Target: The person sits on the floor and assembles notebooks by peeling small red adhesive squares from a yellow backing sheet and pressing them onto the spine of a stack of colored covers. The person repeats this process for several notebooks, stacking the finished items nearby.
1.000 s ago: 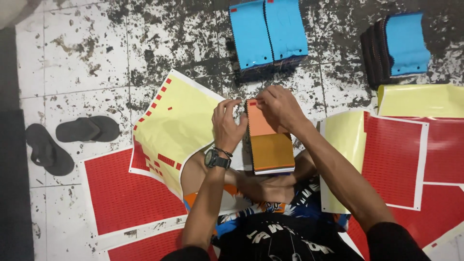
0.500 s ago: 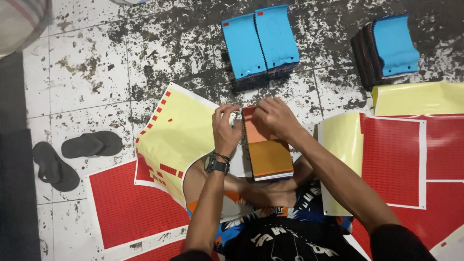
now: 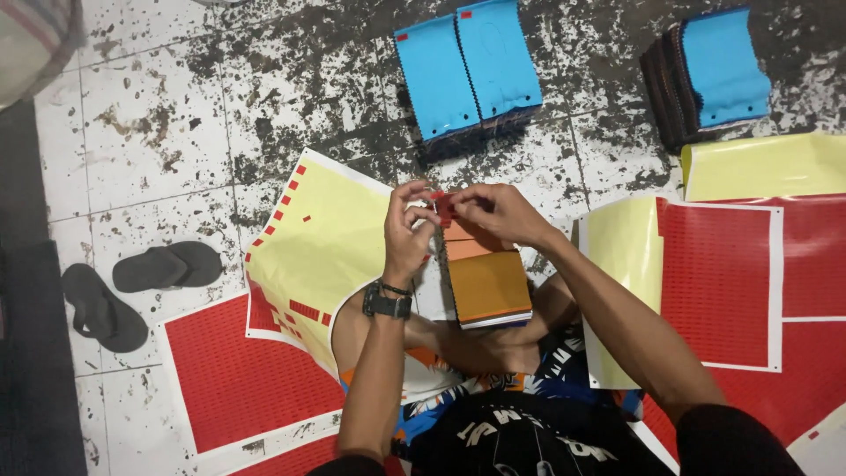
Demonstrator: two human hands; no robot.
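While both hands, left hand [image 3: 407, 231] and right hand [image 3: 495, 211], pinch a small red sticker [image 3: 441, 206], fingers hide most of it

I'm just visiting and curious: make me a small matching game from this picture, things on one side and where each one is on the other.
Things:
1. pair of dark sandals
2. orange swatch stack
3. small red sticker
4. wristwatch

Places:
A. on the person's left arm
B. pinched between the left hand and right hand
C. on the tiled floor at far left
D. on the person's lap, below the hands

Pairs: 1-C, 2-D, 3-B, 4-A
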